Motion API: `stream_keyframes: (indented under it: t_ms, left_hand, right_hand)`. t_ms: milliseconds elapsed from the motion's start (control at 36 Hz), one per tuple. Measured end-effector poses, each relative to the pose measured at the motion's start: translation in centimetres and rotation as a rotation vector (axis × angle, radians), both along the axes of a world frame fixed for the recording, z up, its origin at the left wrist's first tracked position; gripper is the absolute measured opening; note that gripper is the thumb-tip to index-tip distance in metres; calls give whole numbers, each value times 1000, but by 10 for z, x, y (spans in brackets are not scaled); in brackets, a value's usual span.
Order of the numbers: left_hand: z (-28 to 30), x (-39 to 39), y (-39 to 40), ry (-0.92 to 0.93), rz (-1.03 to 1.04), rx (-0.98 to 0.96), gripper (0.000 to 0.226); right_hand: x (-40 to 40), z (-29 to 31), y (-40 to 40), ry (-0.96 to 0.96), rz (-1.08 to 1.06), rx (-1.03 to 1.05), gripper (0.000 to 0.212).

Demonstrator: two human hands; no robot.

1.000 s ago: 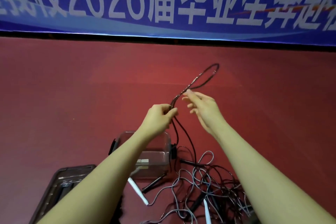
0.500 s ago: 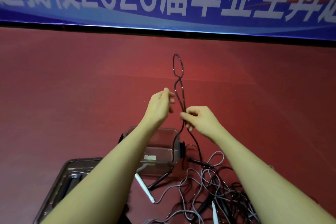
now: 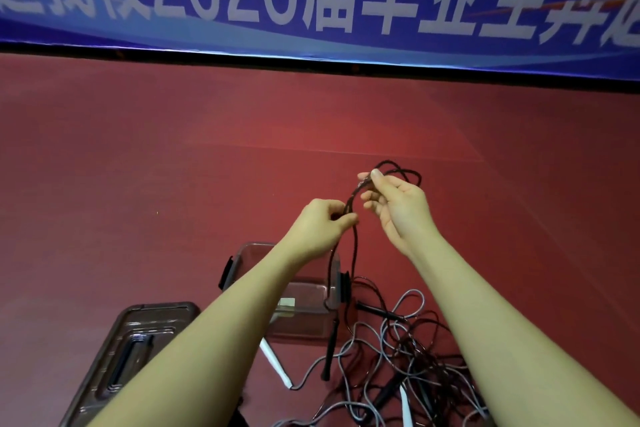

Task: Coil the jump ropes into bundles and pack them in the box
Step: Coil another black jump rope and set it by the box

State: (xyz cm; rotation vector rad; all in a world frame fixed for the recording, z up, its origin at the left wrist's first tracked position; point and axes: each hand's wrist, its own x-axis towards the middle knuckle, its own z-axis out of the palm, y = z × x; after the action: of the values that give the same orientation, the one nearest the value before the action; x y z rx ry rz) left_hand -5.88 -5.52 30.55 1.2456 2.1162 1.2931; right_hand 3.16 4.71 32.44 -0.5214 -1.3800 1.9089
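Black jump rope (image 3: 353,246) is held above the red floor (image 3: 138,184); its tall single loop has folded into small coils pinched by the right hand (image 3: 398,204), while the left hand (image 3: 325,222) grips the strand over the clear box (image 3: 304,319). Bundling is progressing.

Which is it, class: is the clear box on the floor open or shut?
Open. The box has no lid on top; its lid lies flat on the floor beside it, to the left.

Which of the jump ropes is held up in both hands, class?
The black rope: the left hand and right hand pinch its loops in the air, while the grey ropes lie tangled on the red floor.
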Motion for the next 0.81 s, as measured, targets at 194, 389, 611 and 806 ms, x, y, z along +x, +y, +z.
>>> stream_keyframes:
  t_ms: [194,389,611,806]
  left_hand:
    - [9,-12,-3,-94,147,131,25]
    - [21,-15,-4,-118,167,236,24]
    - [17,-25,-9,-282,157,122,21]
    - [4,-21,-22,-119,-167,-256,20]
  right_hand:
    - [13,-20,5,-752,344,522,25]
    - [3,-31,-12,-641,475,518,14]
    - [-10,-20,-16,-368,193,351,10]
    - [-13,-5,-12,-82,69,-30,11]
